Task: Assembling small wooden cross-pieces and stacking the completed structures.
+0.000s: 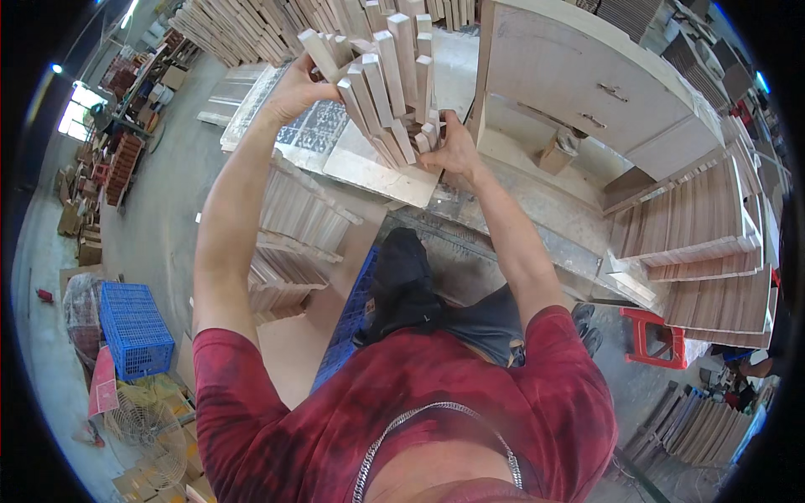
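A loose bundle of pale wooden sticks (375, 87) stands upright on the work surface (381, 168) in front of me, their tops at uneven heights. From the left, my left hand (300, 90) grips the side of the bundle, its thumb pressed against the sticks and its fingers reaching behind them. On the opposite side my right hand (453, 147) closes around the lower right of the bundle, thumb forward. Between them the hands squeeze the sticks together. Most fingertips are hidden behind the wood.
A white wooden cabinet (570, 71) stands right of the bundle. Stacked wooden slats (688, 235) fill the far right, beside a red stool (650, 335). More sticks (306, 214) are piled below my left arm. A blue crate (134, 331) and a fan (147, 432) are at left.
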Demonstrator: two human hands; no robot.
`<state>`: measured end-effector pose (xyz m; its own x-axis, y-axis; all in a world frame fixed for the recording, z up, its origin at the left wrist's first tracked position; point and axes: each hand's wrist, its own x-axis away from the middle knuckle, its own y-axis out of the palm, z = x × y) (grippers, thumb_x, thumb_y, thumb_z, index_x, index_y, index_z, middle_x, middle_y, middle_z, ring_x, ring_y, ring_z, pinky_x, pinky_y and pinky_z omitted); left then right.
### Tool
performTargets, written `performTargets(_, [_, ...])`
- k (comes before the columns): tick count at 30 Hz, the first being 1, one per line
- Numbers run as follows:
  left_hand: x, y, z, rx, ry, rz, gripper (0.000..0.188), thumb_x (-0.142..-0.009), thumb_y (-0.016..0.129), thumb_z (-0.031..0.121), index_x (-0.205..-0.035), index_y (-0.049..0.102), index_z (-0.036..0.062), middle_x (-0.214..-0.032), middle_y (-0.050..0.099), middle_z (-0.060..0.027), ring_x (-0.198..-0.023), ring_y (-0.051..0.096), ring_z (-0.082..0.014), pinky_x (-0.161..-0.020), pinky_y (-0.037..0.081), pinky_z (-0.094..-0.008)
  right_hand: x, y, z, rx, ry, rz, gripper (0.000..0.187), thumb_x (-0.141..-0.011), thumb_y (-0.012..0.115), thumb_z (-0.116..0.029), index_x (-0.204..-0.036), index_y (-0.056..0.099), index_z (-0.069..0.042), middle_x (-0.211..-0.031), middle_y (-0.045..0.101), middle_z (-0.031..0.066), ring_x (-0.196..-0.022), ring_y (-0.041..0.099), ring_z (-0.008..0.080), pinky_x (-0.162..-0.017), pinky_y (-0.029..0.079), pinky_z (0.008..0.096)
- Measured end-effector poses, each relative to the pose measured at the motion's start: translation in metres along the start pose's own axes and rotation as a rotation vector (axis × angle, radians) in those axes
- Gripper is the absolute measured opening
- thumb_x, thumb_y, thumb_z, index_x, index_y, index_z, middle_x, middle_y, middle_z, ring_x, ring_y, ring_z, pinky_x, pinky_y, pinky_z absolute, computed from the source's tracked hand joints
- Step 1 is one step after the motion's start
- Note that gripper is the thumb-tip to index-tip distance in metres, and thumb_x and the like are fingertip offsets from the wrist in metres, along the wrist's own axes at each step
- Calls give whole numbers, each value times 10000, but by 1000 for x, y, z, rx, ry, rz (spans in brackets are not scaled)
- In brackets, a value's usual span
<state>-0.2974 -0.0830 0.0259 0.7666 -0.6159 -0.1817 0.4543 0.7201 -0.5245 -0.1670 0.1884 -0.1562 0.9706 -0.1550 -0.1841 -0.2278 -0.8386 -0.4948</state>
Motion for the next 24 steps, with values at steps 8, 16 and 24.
performTargets(8, [-6,-9,-21,350,-278,-84,660,-690,749,-22,-1312,531,-3,-1178,659,-94,-1036,645,-187,-841,543,-326,2,2,0,-53,12,7,871,-543,857,-251,-1275,466,12,-1078,665,258,-1034,658,404,-903,534,436])
performTargets(16, [-16,-38,-15,9,-155,-199,546,-725,759,-16,-1252,620,13,-1168,644,-46,-1092,600,-150,-852,539,-322,5,-10,-8,-52,26,25,821,-587,829,-269,-1257,465,39,-1074,657,275,-1043,648,423,-909,528,447])
performTargets(24, [-27,-63,-2,-835,-253,-493,490,-826,718,241,-1264,602,53,-1286,597,-187,-1196,553,-351,-1072,407,-448,3,-2,8,-27,-34,60,834,-590,830,-248,-1277,449,31,-1029,663,276,-996,652,439,-867,529,461])
